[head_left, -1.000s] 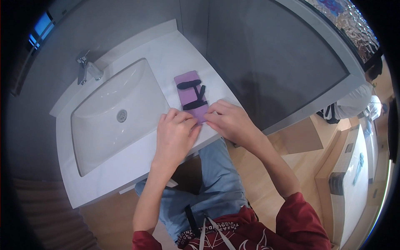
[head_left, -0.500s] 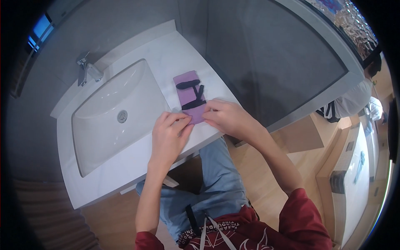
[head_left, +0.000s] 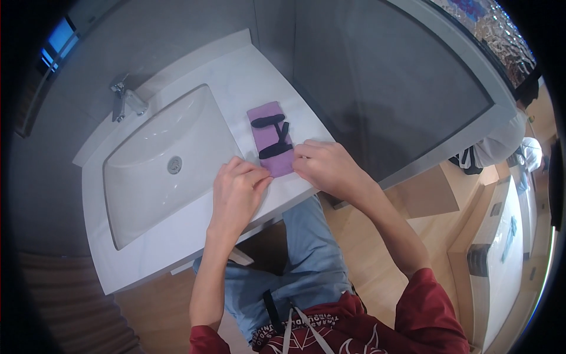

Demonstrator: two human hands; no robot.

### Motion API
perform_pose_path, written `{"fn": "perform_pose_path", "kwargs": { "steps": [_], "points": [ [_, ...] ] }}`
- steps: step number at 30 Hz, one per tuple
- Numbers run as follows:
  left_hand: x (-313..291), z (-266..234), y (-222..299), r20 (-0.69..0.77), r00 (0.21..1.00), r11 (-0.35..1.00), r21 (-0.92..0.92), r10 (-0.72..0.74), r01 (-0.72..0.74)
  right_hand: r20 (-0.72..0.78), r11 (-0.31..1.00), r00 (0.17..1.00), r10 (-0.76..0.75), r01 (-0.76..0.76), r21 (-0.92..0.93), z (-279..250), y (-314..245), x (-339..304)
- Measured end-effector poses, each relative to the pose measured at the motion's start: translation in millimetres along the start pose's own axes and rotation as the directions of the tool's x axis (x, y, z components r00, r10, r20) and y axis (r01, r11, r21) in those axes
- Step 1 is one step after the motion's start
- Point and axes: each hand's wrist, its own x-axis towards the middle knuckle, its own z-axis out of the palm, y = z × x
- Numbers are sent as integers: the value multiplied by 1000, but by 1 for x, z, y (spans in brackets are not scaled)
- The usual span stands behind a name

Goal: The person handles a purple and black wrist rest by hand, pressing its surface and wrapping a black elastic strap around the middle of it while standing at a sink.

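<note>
A flat purple cloth (head_left: 279, 167) lies on the white countertop, to the right of the sink. Across it sit black straps (head_left: 275, 151), two wide dark bands with narrower pieces between them; what they belong to I cannot make out. My left hand (head_left: 237, 192) is closed, thumb and fingers pinched at the cloth's near left corner. At the near right edge of the same cloth, my right hand (head_left: 327, 165) is closed too, its fingertips curled against the border. The exact grip of both hands is partly hidden by the fingers.
A white basin (head_left: 165, 168) with a round drain is set into the countertop (head_left: 147, 262). Behind it stands a chrome faucet (head_left: 121, 103). A grey panel (head_left: 389, 76) rises along the right side. Further right are a person (head_left: 501, 141) and a white mattress-like slab (head_left: 504, 248).
Both hands have shifted very slightly outward along the cloth's near edge, and my right fingers show less over the purple fabric. The cloth and straps keep nearly the same place.
</note>
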Motion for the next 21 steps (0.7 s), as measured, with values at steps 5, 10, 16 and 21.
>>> {"fn": "perform_pose_path", "kwargs": {
  "steps": [5,10,16,21],
  "points": [
    [5,-1,9,-48,995,996,-22,88,-89,-99,1000,995,-16,18,20,6,-4,3],
    [6,-2,5,25,996,994,64,84,-86,-81,997,995,-56,61,48,11,2,7],
    [-1,-2,-9,11,999,995,-90,46,-45,-12,997,998,-64,64,51,5,2,9],
    [-3,4,-8,-21,998,996,-66,51,-52,-79,997,994,-75,78,27,8,-2,10]
  ]
}}
